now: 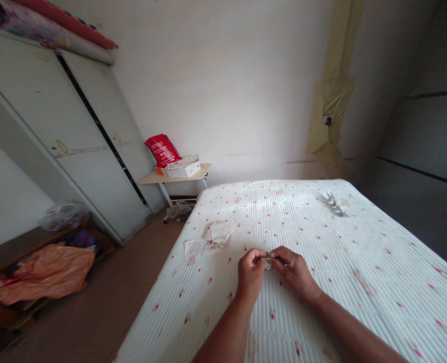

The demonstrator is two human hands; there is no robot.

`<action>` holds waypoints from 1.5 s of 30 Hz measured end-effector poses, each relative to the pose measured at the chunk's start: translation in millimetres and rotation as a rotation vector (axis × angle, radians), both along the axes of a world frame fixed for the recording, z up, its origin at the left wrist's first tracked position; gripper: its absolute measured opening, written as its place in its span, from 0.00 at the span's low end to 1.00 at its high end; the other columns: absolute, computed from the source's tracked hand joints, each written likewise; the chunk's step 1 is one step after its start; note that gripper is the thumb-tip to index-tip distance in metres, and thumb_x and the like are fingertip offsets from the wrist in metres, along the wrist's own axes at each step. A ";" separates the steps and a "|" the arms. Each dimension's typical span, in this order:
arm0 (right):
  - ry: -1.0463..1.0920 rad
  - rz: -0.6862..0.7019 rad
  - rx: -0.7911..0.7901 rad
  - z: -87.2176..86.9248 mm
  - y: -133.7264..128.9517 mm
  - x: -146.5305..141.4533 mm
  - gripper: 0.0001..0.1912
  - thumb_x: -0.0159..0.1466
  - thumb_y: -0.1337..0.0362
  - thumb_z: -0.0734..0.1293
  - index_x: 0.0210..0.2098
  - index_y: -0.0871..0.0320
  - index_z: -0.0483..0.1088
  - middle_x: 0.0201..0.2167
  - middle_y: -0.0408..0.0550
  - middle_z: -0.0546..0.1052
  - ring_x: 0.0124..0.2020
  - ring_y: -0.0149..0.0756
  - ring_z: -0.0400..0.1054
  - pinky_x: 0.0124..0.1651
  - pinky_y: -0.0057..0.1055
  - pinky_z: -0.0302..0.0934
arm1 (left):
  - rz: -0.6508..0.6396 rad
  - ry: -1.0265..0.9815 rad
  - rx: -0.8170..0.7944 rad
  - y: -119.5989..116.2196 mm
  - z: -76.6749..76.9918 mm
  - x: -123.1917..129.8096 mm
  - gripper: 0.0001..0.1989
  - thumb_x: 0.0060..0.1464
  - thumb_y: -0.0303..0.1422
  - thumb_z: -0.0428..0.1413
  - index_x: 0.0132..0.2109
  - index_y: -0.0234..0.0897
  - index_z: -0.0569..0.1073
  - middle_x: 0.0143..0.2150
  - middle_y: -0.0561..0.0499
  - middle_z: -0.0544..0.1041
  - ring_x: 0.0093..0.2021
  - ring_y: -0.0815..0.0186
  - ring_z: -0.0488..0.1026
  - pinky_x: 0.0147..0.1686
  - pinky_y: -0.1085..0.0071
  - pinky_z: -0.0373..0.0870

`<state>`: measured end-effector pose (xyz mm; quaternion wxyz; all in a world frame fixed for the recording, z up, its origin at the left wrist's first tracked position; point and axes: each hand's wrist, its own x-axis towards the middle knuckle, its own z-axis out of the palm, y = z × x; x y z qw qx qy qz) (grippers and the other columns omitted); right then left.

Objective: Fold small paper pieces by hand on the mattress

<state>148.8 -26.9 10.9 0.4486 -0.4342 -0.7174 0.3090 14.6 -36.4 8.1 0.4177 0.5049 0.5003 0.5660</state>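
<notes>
My left hand (251, 271) and my right hand (292, 269) meet above the bed, thumbs and fingertips pinched together. Between them is a small pale scrap (268, 263) that looks like paper; the fingers cover most of it. To the left of my hands, several torn pieces of printed paper (218, 233) lie loosely overlapped on the white quilted bed cover (261, 315). Toward the far right of the bed sits a row of small whitish twisted pieces (333, 204), too blurred to name for certain.
Beyond the bed's far left corner stands a small table (204, 172) with a red bag (163, 150) and a white box (185, 170). Grey metal cabinets (57, 121) line the left side. An orange cloth or plastic sheet (45, 272) lies low at left.
</notes>
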 end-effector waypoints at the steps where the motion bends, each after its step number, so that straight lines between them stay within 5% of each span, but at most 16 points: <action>1: 0.006 0.007 0.006 0.4 -0.4 -0.3 0.07 0.59 0.61 0.62 0.28 0.56 0.69 0.27 0.45 0.72 0.30 0.34 0.67 0.33 0.29 0.60 | 0.008 -0.002 0.003 0.4 -0.8 0.2 0.05 0.40 0.26 0.51 0.26 0.34 0.72 0.22 0.53 0.71 0.24 0.70 0.66 0.26 0.77 0.61; 5: 0.071 0.051 -0.023 1.6 -1.9 -1.2 0.07 0.58 0.59 0.64 0.30 0.56 0.70 0.29 0.46 0.73 0.32 0.35 0.68 0.35 0.29 0.60 | 0.019 -0.035 -0.019 0.7 -1.2 0.2 0.04 0.41 0.27 0.52 0.28 0.34 0.72 0.22 0.53 0.71 0.23 0.71 0.66 0.25 0.77 0.60; 12: 0.431 0.049 -0.378 7.2 -0.6 -1.7 0.16 0.57 0.52 0.63 0.34 0.60 0.70 0.22 0.44 0.73 0.25 0.33 0.66 0.32 0.31 0.60 | 0.006 -0.046 -0.024 0.0 -0.5 -0.7 0.06 0.43 0.32 0.54 0.27 0.33 0.71 0.21 0.54 0.70 0.23 0.72 0.64 0.25 0.78 0.59; 17: 0.444 0.112 -0.493 7.7 1.6 0.1 0.17 0.56 0.51 0.65 0.30 0.61 0.71 0.20 0.44 0.74 0.23 0.31 0.65 0.31 0.29 0.59 | 0.028 -0.019 -0.039 -0.1 1.3 -1.0 0.06 0.42 0.31 0.54 0.27 0.32 0.71 0.21 0.54 0.69 0.23 0.72 0.63 0.25 0.77 0.59; 25: 0.581 0.165 -0.559 -5.9 7.1 3.2 0.15 0.52 0.54 0.70 0.30 0.60 0.71 0.21 0.44 0.74 0.24 0.31 0.67 0.30 0.29 0.61 | 0.010 -0.043 -0.041 -1.4 2.4 -0.1 0.06 0.41 0.33 0.55 0.26 0.33 0.70 0.20 0.55 0.69 0.22 0.72 0.63 0.24 0.78 0.58; 45: 0.547 0.177 -0.519 -7.0 6.6 2.3 0.13 0.51 0.56 0.70 0.30 0.60 0.72 0.21 0.42 0.74 0.24 0.29 0.65 0.31 0.28 0.58 | 0.008 0.034 -0.010 -0.4 0.1 1.4 0.09 0.43 0.34 0.54 0.21 0.34 0.68 0.17 0.57 0.63 0.21 0.74 0.57 0.21 0.79 0.53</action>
